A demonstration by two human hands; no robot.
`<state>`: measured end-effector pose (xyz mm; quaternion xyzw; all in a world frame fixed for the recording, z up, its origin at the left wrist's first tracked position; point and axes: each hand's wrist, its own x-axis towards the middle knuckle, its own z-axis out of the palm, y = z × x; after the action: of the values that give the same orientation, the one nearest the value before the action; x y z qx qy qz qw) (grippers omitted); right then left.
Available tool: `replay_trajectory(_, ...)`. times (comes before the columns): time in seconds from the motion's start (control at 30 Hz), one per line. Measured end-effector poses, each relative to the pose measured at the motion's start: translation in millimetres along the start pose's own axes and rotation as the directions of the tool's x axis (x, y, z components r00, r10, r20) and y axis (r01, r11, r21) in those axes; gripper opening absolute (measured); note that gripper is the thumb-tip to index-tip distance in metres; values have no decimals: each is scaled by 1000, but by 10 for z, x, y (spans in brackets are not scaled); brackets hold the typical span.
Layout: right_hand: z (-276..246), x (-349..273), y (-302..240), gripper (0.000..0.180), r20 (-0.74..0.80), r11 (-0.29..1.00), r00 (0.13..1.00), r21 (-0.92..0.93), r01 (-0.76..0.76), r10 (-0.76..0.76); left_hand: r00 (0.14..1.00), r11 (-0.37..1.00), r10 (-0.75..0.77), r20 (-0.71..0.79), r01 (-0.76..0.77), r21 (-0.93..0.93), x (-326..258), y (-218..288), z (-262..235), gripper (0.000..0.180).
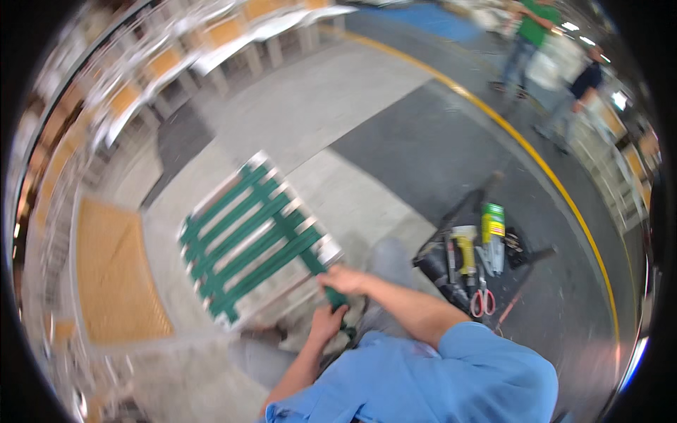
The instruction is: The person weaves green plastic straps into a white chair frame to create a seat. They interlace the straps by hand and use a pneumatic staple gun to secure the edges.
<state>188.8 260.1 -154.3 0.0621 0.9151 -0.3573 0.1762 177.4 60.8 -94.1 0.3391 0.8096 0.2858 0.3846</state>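
In front of me lies a pale rectangular frame (328,249) with green webbing straps (243,240) laid across it, several one way and one or more crossing them. A loose green strap (336,296) runs from the frame's near right corner toward my body. My right hand (343,280) is closed on this strap close to the frame's edge. Lower down, my left hand (327,323) grips the same strap nearer my lap, its tail hanging past the fingers. Motion blur hides fine detail of both grips.
At right, a black surface (451,285) carries red-handled scissors (484,302), a yellow tool (466,254), a metal stapler-like tool (496,255) and a green-and-yellow box (493,220). A framed tan panel (116,271) lies left. White-framed chairs (166,63) line the back. Two people (532,32) stand far right.
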Motion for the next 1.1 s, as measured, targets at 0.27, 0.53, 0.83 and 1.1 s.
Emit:
replay_trajectory(0.27, 140, -32, -403, 49, 207, 975, 967, 136, -176, 146, 768, 858, 431, -474, -187, 479, 11, -24, -1209, 50)
replay_trajectory(0.53, 575, 219, -167, 42, 277, 942, 907, -205, -266, 316, 985, 873, 123, -121, -50, 486, 455, -208, -1298, 79)
replay_trajectory(0.83, 415, 418, -44, 48, 52, 901, 904, 76, -428, 425, 981, 812, 176, -88, -94, 576, 660, 200, -1256, 74)
replay_trajectory(1.1, 347, -187, -558, 66, 538, -573, 761, 773, -274, 363, 978, 829, 124, -168, -9, 559, 577, -112, -1214, 77)
